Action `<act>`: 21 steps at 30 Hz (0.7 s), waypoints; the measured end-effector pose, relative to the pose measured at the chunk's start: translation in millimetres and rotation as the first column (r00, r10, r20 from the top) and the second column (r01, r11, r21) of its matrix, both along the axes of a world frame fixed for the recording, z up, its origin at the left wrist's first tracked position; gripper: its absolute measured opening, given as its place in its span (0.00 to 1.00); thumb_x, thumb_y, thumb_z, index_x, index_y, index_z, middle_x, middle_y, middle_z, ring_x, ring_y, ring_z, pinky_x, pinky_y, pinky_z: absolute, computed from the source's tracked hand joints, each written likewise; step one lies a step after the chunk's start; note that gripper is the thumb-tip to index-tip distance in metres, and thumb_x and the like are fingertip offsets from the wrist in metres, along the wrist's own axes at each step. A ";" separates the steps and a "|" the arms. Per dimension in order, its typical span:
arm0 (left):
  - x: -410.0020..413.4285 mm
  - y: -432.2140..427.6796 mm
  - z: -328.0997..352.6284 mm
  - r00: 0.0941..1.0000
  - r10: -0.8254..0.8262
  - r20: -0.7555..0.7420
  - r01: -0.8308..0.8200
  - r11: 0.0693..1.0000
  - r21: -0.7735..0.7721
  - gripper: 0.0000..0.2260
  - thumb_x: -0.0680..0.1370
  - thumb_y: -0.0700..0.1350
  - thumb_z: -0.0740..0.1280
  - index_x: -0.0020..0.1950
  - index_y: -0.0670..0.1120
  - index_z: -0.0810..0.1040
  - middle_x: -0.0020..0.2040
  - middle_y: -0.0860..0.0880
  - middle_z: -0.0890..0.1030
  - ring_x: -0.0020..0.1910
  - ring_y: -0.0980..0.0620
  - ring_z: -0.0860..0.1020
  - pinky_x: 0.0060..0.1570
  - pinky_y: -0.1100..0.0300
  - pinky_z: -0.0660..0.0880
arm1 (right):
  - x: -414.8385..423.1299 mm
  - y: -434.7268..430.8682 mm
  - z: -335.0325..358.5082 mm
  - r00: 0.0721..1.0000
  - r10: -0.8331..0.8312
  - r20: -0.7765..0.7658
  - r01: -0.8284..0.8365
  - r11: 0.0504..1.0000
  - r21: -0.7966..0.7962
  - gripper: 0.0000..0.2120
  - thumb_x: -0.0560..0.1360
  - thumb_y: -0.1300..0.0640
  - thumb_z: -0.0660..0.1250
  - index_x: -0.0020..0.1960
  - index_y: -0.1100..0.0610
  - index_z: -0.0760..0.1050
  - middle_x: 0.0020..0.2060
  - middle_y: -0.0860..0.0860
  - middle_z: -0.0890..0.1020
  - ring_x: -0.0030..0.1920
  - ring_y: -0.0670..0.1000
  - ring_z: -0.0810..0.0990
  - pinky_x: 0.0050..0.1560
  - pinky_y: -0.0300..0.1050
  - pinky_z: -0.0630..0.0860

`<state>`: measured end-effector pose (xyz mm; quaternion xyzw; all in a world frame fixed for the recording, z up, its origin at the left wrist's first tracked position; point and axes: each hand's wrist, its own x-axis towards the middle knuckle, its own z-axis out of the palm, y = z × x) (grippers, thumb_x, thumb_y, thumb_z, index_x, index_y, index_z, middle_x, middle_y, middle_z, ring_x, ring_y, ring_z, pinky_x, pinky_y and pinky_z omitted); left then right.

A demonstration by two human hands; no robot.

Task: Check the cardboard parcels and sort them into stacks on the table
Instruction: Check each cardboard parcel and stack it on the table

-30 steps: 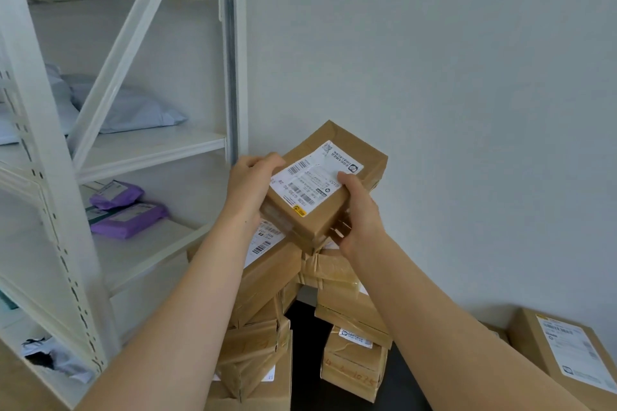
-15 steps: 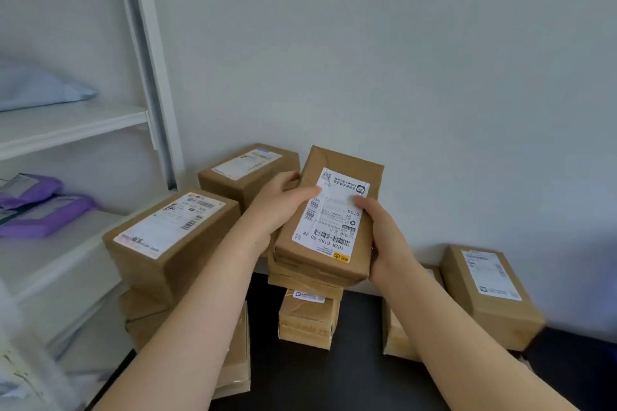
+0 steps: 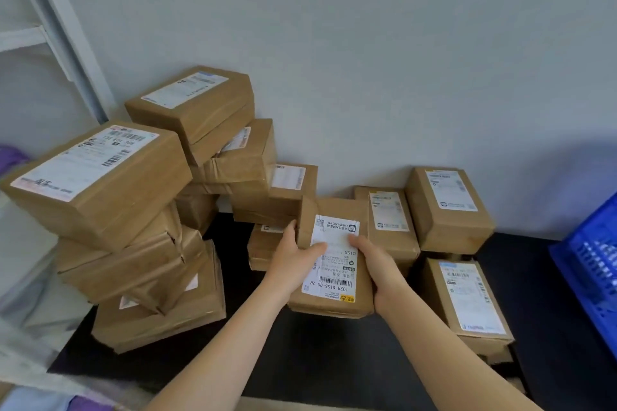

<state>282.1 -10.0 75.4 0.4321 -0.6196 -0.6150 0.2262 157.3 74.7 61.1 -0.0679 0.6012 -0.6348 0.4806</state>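
Note:
I hold a brown cardboard parcel [image 3: 334,302] with a white shipping label face up, above the black table [image 3: 314,354]. My left hand [image 3: 293,260] grips its left edge, thumb on the label. My right hand [image 3: 377,264] grips its right edge, thumb on top. A tall leaning stack of parcels [image 3: 133,243] stands at the left, and a second stack [image 3: 230,157] rises behind it against the wall. Lower parcels [image 3: 447,207] sit at the right along the wall, with another parcel [image 3: 467,300] in front of them.
A blue plastic crate [image 3: 591,270] stands at the right edge. A white metal shelf frame [image 3: 63,30] rises at the left, with a purple mailer [image 3: 11,155] on a shelf. The grey wall closes the back of the table.
The view has swung right and down. Both hands have carried the labelled parcel down from the top of the left stacks to low over the table, near the right-hand parcels.

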 end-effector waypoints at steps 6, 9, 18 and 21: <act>-9.4 20.3 -48.9 0.999 0.012 0.045 -0.015 0.997 0.070 0.29 0.75 0.46 0.70 0.72 0.56 0.61 0.51 0.60 0.77 0.48 0.58 0.80 0.36 0.66 0.77 | -6.1 26.7 -36.1 0.997 -0.006 -0.073 0.010 0.998 0.057 0.14 0.74 0.53 0.70 0.59 0.48 0.76 0.43 0.50 0.86 0.42 0.52 0.85 0.39 0.47 0.81; -14.2 24.3 -66.5 0.993 0.038 0.109 -0.048 0.995 0.093 0.29 0.75 0.47 0.70 0.72 0.56 0.61 0.47 0.63 0.75 0.43 0.61 0.79 0.30 0.70 0.73 | -6.4 31.0 -46.8 0.992 0.032 -0.118 -0.017 0.992 0.124 0.20 0.73 0.53 0.71 0.63 0.48 0.74 0.46 0.50 0.85 0.45 0.53 0.85 0.48 0.54 0.81; -13.7 28.4 -93.1 0.980 0.093 0.178 -0.108 0.991 0.080 0.27 0.76 0.49 0.70 0.71 0.55 0.63 0.47 0.61 0.76 0.43 0.60 0.79 0.32 0.67 0.75 | 0.2 35.2 -66.2 0.952 0.152 -0.265 -0.089 0.968 0.234 0.30 0.73 0.51 0.70 0.73 0.48 0.63 0.56 0.49 0.80 0.53 0.51 0.81 0.58 0.57 0.77; -8.2 27.9 -100.8 0.972 0.121 0.204 -0.139 0.987 0.077 0.25 0.77 0.52 0.67 0.71 0.53 0.64 0.48 0.59 0.77 0.43 0.59 0.80 0.32 0.67 0.74 | 4.9 33.6 -73.7 0.928 0.230 -0.293 -0.140 0.944 0.297 0.30 0.74 0.51 0.70 0.72 0.47 0.62 0.58 0.48 0.79 0.55 0.49 0.80 0.59 0.55 0.77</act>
